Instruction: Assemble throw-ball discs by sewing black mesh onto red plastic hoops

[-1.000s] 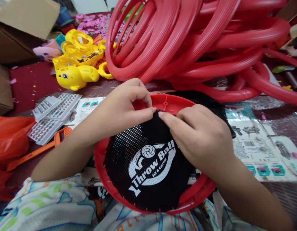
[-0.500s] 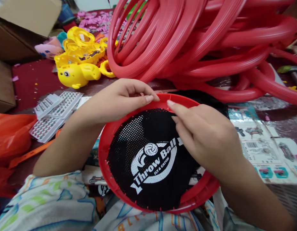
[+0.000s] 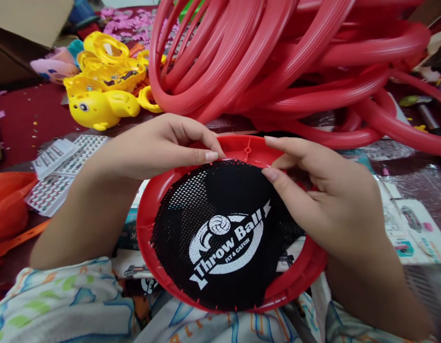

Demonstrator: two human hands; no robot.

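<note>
A red plastic ring (image 3: 145, 233) rests at my lap, with a black mesh net (image 3: 229, 193) stretched across most of its opening. The net carries white "Throw Ball" lettering, and its edge sits on small pegs around part of the ring. At the upper rim, my left hand (image 3: 159, 145) pinches the net's edge between thumb and forefinger. My right hand (image 3: 335, 195) is closed at the upper right, thumb on the net's edge and forefinger by the rim; its other fingers are partly hidden. On the right, a gap shows between net and ring.
A big pile of red ribbed hoops (image 3: 277, 71) lies just beyond the ring. Yellow toy shells (image 3: 99, 107) are at the left back, near clear trays of small batteries (image 3: 51, 190) and an orange bag (image 3: 11, 195). Printed cardboard (image 3: 416, 233) lies at the right.
My right hand has moved right along the rim, its thumb and forefinger now farther apart. My left fingertips have come down slightly to the net's edge. The view has shifted a little.
</note>
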